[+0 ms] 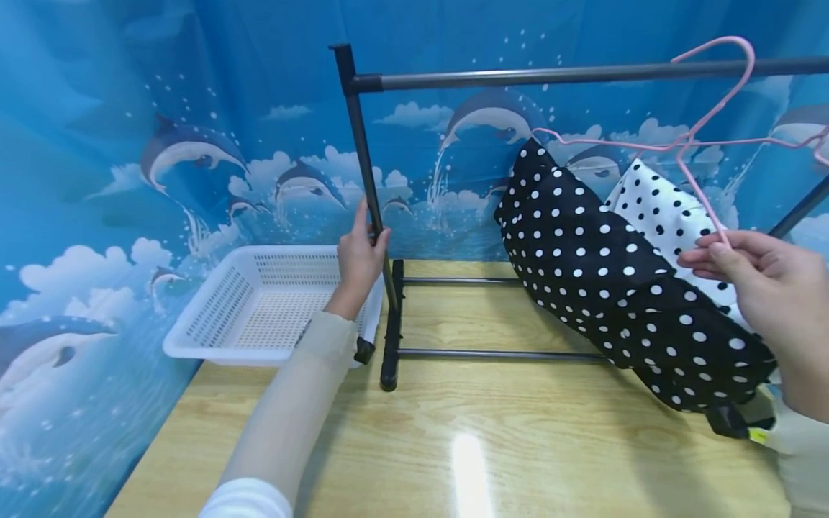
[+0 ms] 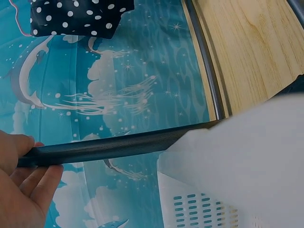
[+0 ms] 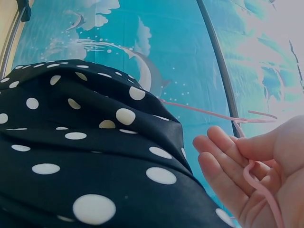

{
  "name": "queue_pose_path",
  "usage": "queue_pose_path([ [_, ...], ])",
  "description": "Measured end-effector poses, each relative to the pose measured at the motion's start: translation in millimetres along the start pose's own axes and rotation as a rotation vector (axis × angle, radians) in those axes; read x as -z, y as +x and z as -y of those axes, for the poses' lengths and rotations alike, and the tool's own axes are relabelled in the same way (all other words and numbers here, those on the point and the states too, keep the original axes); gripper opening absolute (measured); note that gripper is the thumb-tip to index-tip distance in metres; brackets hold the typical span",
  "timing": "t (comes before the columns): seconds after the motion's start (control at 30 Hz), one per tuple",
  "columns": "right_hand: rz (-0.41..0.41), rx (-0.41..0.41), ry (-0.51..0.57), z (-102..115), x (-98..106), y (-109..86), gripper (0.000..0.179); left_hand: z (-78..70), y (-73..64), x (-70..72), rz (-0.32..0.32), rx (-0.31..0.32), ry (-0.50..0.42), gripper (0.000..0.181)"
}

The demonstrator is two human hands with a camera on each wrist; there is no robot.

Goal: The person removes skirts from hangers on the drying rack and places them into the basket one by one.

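My left hand (image 1: 360, 260) grips the left upright post (image 1: 363, 155) of a dark metal clothes rack; the left wrist view shows thumb and fingers around this post (image 2: 109, 145). My right hand (image 1: 771, 288) pinches a pink hanger (image 1: 696, 133) by its wire, at the rack's right. The hanger's hook overlaps the top rail (image 1: 518, 78); whether it rests on it I cannot tell. From the hanger hangs a black cloth with white dots (image 1: 583, 252), and behind it shows a white cloth with black dots (image 1: 660, 205). In the right wrist view the wire (image 3: 259, 185) crosses my palm.
A white perforated plastic basket (image 1: 214, 302) stands on the wooden table (image 1: 518, 432), left of the rack. Low crossbars (image 1: 466, 353) run between the rack's feet. A blue dolphin-print curtain (image 1: 272, 86) covers the wall behind and to the left.
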State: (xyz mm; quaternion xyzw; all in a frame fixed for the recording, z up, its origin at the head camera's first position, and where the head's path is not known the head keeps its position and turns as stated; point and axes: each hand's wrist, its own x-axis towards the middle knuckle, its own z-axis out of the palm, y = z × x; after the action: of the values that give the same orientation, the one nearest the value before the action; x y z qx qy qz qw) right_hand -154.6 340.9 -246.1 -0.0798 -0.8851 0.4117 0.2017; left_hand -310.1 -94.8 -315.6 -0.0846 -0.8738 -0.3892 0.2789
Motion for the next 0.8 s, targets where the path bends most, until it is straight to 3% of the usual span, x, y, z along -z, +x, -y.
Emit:
queue_pose_path([
  [0.23, -0.017, 0.072, -0.011, 3, -3, -7.6, 0.034, -0.2, -0.6, 0.3, 0.002, 0.003, 0.004, 0.065],
  [0.4, 0.005, 0.046, -0.043, 8, -6, -11.7, 0.044, 0.7, -0.4, 0.7, -0.005, 0.013, 0.012, 0.063],
  [0.5, 0.017, 0.022, -0.057, 10, -7, -13.9, 0.043, 0.6, -0.4, 0.5, -0.002, 0.018, 0.017, 0.062],
  [0.8, 0.007, 0.072, 0.018, 7, -11, -20.3, 0.034, 0.0, -1.1, -1.3, 0.009, 0.028, 0.016, 0.063],
])
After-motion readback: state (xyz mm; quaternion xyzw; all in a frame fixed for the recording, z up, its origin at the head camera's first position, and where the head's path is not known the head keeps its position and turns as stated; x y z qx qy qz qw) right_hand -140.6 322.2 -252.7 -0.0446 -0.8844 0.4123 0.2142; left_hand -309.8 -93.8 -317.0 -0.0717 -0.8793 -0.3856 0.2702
